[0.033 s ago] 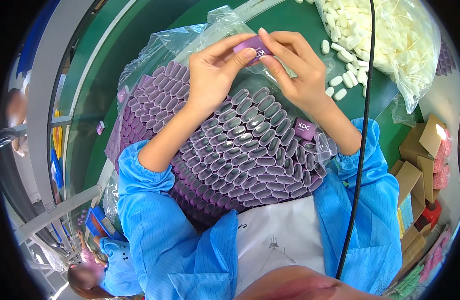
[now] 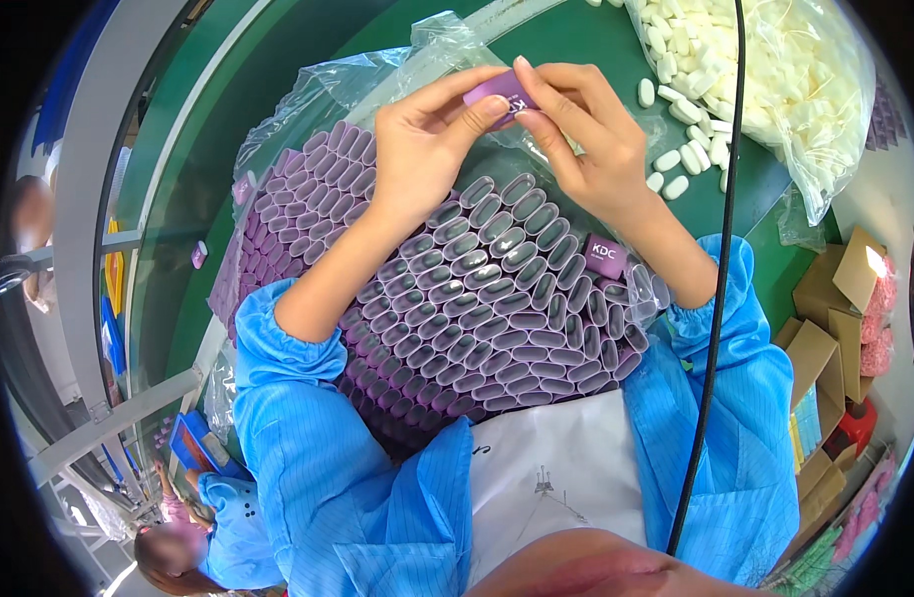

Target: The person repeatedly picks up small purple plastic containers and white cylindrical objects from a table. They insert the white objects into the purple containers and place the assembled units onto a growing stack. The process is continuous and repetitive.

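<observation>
While both hands pinch 1 purple sleeve (image 2: 499, 90), left hand (image 2: 427, 149) and right hand (image 2: 586, 129) closed on its ends: likely light, thin-walled, crushable; grip flat faces gently.

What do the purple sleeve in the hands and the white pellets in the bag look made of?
Purple sleeve, pinched by the left hand and right hand: probably matte plastic or coated card; it has smooth, even colour.
White pellets: likely moulded plastic, rounded and uniform with a slight sheen.
Their bag: thin clear film, crinkled and glossy.
</observation>
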Motion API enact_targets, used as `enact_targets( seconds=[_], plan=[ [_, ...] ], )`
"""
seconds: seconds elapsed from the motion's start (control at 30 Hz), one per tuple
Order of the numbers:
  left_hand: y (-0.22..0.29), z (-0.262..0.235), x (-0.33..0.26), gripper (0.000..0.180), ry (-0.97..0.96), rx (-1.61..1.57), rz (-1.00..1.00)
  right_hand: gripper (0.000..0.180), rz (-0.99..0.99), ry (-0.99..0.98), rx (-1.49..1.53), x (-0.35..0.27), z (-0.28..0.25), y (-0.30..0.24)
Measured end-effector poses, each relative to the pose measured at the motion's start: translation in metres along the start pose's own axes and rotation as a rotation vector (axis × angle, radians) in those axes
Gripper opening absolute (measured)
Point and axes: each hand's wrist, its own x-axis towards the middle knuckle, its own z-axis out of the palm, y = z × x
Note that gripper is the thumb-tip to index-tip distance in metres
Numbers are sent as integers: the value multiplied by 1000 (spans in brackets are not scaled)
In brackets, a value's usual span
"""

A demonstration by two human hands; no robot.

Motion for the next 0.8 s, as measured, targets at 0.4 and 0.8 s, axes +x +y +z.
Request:
enact_targets(
  seconds=[0.4, 0.8],
  plan=[
    [4, -8, 8, 28, -65, 16, -24, 27, -29, 72, 34, 3, -4, 0],
    [-39, -209, 117, 39, 136, 947, -314, 23, 464, -327, -909, 5, -65, 60]
  ],
)
